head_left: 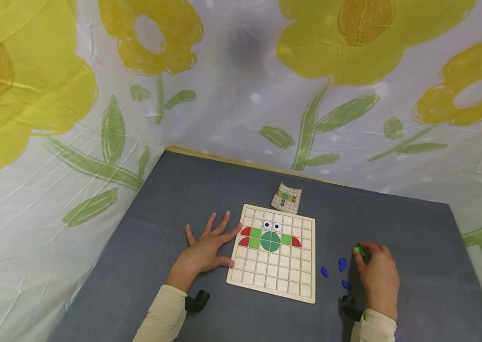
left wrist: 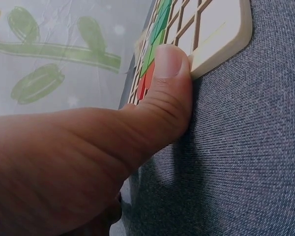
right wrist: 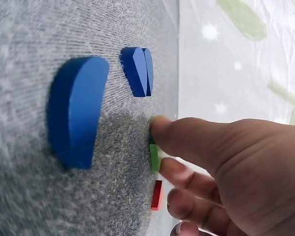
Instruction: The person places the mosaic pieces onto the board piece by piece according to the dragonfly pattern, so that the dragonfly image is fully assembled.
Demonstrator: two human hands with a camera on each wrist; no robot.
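Note:
In the head view, a wooden grid board (head_left: 271,273) lies on the dark table. It bears two eye pieces (head_left: 272,226), a dark green circle (head_left: 270,241) made of quarters, light green pieces (head_left: 255,238) and red quarter-round pieces (head_left: 296,242). My left hand (head_left: 202,254) is spread at the board's left side, its thumb (left wrist: 169,73) resting at the rim. To the right of the board, my right hand (head_left: 378,273) pinches a small light green piece (head_left: 359,251) between thumb and index finger, low over the table. Several blue curved pieces (right wrist: 81,113) lie beside this hand.
A pattern card (head_left: 286,198) with a curled edge sits behind the board, showing a similar figure. Past the right fingers, a red piece (right wrist: 157,195) lies on the table in the right wrist view. A flower-printed cloth wall (head_left: 241,109) rises behind the table (head_left: 159,204).

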